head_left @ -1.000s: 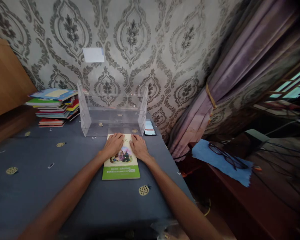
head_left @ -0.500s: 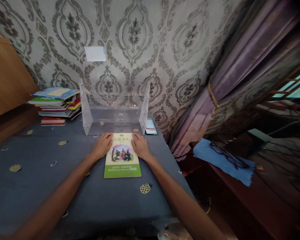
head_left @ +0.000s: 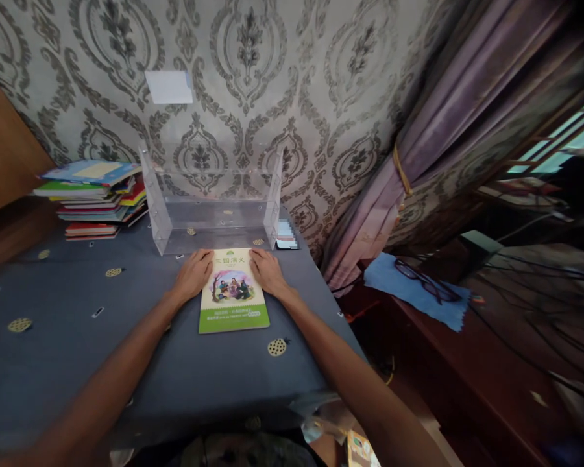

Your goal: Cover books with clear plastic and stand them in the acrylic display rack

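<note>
Just in front of the clear rack (head_left: 156,207), slightly right of its middle, the book (head_left: 234,288) lies flat on the table (head_left: 58,285), picture side up. Its long axis points towards the rack; whether its top edge touches the rack's front, I cannot tell. The left hand (head_left: 193,272) rests against the book's left long edge and the right hand (head_left: 268,269) against its right, both at the end nearest the rack. So the book lies between the two sets of fingers, inward from each, and neither hand is clearly nearer. Both are palm down, fingers lightly bent and little spread; whether they pinch the edges or merely lie along them cannot be told, as their undersides are hidden.

Left of the rack sits a pile (head_left: 97,188) of books; just beside the rack's right end is a phone (head_left: 287,235). Well apart, farther right of the rack, glasses (head_left: 431,283) rest on a blue cloth (head_left: 387,275). A white card (head_left: 169,87) shows above the rack's left half.
</note>
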